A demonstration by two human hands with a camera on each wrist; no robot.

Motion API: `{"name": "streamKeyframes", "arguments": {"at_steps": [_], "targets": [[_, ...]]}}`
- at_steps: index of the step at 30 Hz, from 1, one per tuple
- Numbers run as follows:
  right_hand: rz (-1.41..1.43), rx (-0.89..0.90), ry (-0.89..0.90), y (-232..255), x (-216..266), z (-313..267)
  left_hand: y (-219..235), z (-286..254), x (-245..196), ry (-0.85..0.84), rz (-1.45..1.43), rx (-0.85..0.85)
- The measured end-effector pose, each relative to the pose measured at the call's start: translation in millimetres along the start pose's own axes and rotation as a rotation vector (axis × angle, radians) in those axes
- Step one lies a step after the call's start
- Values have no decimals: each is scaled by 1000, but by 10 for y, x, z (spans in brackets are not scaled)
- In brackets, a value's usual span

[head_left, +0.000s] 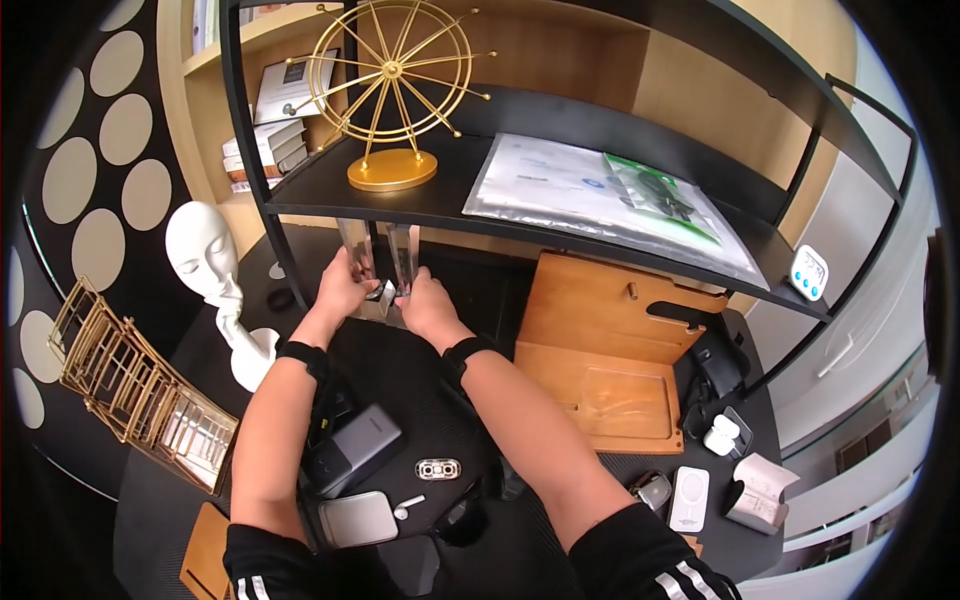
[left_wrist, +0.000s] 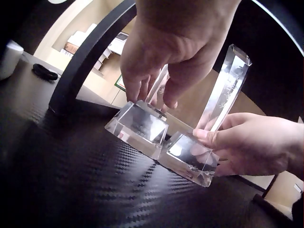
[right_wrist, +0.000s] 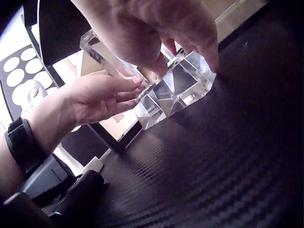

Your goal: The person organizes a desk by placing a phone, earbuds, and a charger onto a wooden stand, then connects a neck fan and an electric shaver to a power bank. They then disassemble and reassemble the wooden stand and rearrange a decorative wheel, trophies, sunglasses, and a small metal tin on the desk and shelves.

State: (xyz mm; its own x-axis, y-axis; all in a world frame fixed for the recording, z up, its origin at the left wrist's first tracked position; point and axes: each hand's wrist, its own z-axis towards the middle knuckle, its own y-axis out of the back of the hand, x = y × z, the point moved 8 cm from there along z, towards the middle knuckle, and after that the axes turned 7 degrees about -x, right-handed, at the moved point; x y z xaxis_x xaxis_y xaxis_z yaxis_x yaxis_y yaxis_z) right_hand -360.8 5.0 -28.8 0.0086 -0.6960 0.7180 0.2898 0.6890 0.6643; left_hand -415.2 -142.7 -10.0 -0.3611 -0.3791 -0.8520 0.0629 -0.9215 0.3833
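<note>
Two clear crystal trophies stand side by side on the black textured tabletop [left_wrist: 85, 175], under the front edge of the shelf. My left hand [head_left: 345, 288] grips the left crystal trophy [head_left: 356, 245] low on its column, thumb and fingers on either side, just above its faceted base. With my right hand [head_left: 432, 308] I hold the right crystal trophy [left_wrist: 225, 90] where its engraved column meets the base. The two blocky bases sit close together in the left wrist view. Part of the left column is hidden behind my left hand there.
Overhead, a black shelf [head_left: 455, 222] carries a golden Ferris wheel model [head_left: 392, 172] and bagged papers [head_left: 560, 185]. A white bust [head_left: 205, 250] stands left, a wooden organizer [head_left: 600, 310] right. Nearer me lie a dark grey box [head_left: 365, 440], an earbud [head_left: 402, 512] and a white power bank [head_left: 690, 500].
</note>
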Motion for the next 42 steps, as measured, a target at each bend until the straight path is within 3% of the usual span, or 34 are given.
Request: {"name": "streamKeyframes", "arguments": {"at_steps": [2,11,13,15,19,26,36,42], "targets": [[19,-52,-34,34,15,-17,-16,-13,-62,56,4,-11],[29,-139,-87,44,-141,246,-107,251,-74,0,275,-184],[44,-165,-102,33,-189,303,-154,350,-42,17,291,-158],[52,-198,-86,35,-217,379,-202,436,-75,-70,333,-178],[70,-173,-8,27,-255,460,-227,516,24,-43,347,-151],[-8,-103,-31,41,-266,447,-240,556,88,-67,388,-112],[36,38,1,42,-193,311,-144,285,-118,-61,280,-108],[48,-8,16,20,-149,190,-17,125,-112,-17,301,-84]]}}
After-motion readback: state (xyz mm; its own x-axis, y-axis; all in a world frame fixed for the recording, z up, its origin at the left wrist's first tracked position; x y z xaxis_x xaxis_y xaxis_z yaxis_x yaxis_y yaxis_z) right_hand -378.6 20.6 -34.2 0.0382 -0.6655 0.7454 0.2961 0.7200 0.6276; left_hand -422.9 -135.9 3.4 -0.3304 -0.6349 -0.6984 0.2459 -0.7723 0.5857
